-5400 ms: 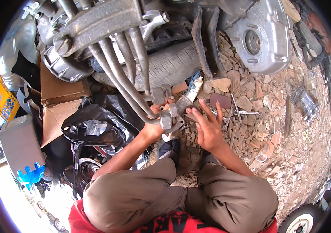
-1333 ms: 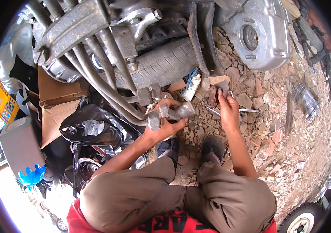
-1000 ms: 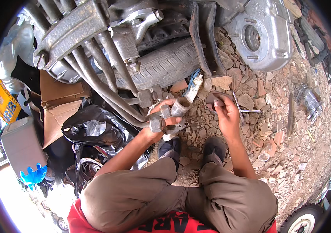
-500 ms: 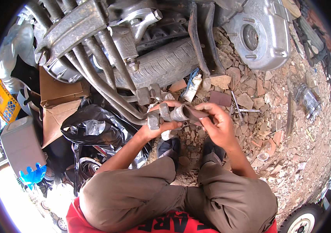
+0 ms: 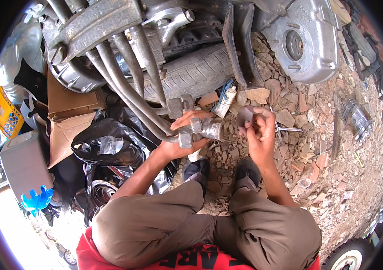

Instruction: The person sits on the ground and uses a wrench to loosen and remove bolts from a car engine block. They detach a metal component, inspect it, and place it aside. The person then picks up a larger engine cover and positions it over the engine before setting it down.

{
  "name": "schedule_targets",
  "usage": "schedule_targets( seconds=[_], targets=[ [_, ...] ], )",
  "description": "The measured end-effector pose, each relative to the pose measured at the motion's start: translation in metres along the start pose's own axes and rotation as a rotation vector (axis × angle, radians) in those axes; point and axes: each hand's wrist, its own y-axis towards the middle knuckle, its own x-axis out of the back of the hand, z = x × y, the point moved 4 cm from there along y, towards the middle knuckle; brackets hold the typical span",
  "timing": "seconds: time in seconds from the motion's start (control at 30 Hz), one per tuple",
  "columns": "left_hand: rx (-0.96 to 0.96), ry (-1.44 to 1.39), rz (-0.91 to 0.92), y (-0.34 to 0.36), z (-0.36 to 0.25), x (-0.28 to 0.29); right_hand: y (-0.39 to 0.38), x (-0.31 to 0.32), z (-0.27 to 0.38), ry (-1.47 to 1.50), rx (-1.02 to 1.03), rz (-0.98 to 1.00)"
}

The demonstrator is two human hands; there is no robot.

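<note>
A metal exhaust manifold [image 5: 122, 96] with several bent tubes reaches from the upper left down to my left hand [image 5: 170, 149]. That hand is closed around its lower end, just behind the round open outlet [image 5: 212, 129]. Square metal lugs [image 5: 185, 138] stick out beside my fingers. Right of the outlet, apart from it, my right hand [image 5: 261, 137] pinches a curled piece of brown-grey sandpaper [image 5: 245, 118] between thumb and fingers.
A tyre [image 5: 191, 74] and a grey metal housing [image 5: 313, 49] lie beyond my hands. A wrench [image 5: 291, 129] rests on the rubble at right. On the left are a black plastic bag [image 5: 106, 144], a cardboard box [image 5: 72, 108] and a blue glove [image 5: 37, 200].
My right hand has drawn the sandpaper out of the outlet's mouth and moved it to the right. The manifold has shifted slightly right, with my left hand still around it.
</note>
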Motion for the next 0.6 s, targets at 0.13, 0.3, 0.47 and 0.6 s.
schedule_targets(
  seconds=[0.13,0.3,0.47,0.6],
  targets=[
    [0.084,0.065,0.013,0.000,-0.001,-0.002,-0.002,0.013,-0.012,0.107,0.062,-0.021],
    [0.350,-0.357,-0.032,-0.005,0.019,-0.006,-0.002,0.018,-0.012,-0.033,-0.114,-0.072],
    [0.825,-1.534,-0.006,-0.017,0.036,-0.036,0.003,0.014,-0.008,0.232,-0.082,0.041],
    [0.859,-1.862,0.042,-0.016,0.029,-0.047,0.001,0.008,-0.005,0.184,-0.010,0.061]
  ],
)
